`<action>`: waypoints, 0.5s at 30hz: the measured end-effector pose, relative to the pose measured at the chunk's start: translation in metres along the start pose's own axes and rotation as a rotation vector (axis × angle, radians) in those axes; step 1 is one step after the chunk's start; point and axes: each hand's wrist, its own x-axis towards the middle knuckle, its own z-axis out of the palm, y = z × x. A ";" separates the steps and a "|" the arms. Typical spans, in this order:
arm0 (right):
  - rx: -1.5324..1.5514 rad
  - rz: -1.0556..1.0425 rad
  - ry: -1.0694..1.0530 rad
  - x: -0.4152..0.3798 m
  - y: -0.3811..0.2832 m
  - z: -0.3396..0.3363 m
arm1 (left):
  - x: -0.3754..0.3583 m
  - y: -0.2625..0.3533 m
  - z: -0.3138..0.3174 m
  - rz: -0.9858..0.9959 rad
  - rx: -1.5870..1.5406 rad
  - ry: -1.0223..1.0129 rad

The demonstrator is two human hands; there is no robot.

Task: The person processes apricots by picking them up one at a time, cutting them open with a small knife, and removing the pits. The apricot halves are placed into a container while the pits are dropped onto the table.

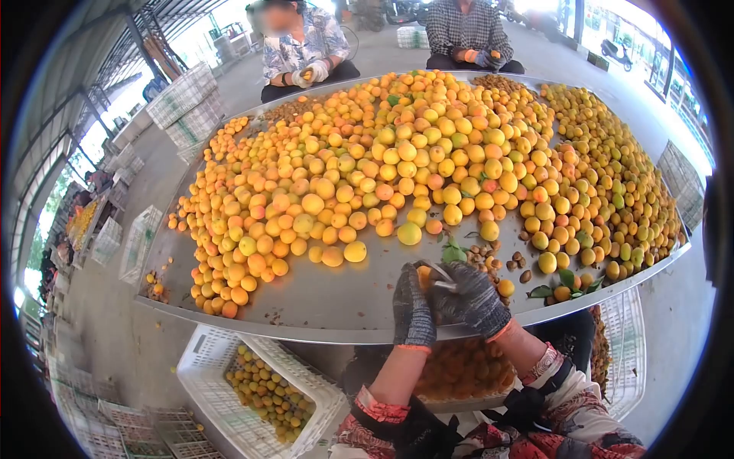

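My left hand (413, 310), in a grey glove with an orange cuff, is closed around an apricot (424, 276) near the table's front edge. Touching it from the right, my right hand (470, 301) in a matching glove grips a thin, bright metal tool (445, 278). The tool's end lies against the apricot; its exact kind is hard to make out. Just beyond my hands is a small heap of brown apricot pits (484, 256) with green leaves (453, 251). A large pile of orange-yellow apricots (344, 176) spreads over the metal table (321, 302).
Below the table's front edge stand a white crate (210, 367) with greenish apricots and another crate (627, 344) at right. Under my forearms is a container of orange fruit halves (466, 371). Two gloved people (306, 46) sit across the table. Stacked crates (183, 103) stand left.
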 end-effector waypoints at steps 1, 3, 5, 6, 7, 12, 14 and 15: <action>0.002 -0.002 -0.001 0.000 0.003 0.001 | -0.006 0.006 0.002 -0.020 -0.027 0.035; 0.478 0.277 0.078 -0.002 0.013 0.002 | 0.003 0.003 -0.010 -0.044 -0.105 -0.041; 1.157 0.436 0.160 -0.003 0.023 -0.002 | 0.007 0.000 -0.015 -0.062 -0.185 -0.120; 0.839 0.300 0.145 0.001 0.012 -0.014 | 0.004 0.003 -0.014 -0.104 -0.130 -0.143; 0.522 0.160 0.124 0.005 0.002 -0.024 | 0.003 0.006 -0.014 -0.141 -0.079 -0.162; -0.018 -0.128 -0.042 0.004 -0.011 -0.019 | -0.006 -0.012 -0.019 0.296 0.336 -0.238; 0.053 0.080 -0.031 -0.001 -0.011 -0.017 | -0.009 -0.008 -0.018 0.208 0.294 -0.231; 0.119 0.295 -0.019 -0.001 -0.016 -0.017 | -0.008 -0.007 -0.022 0.215 0.292 -0.224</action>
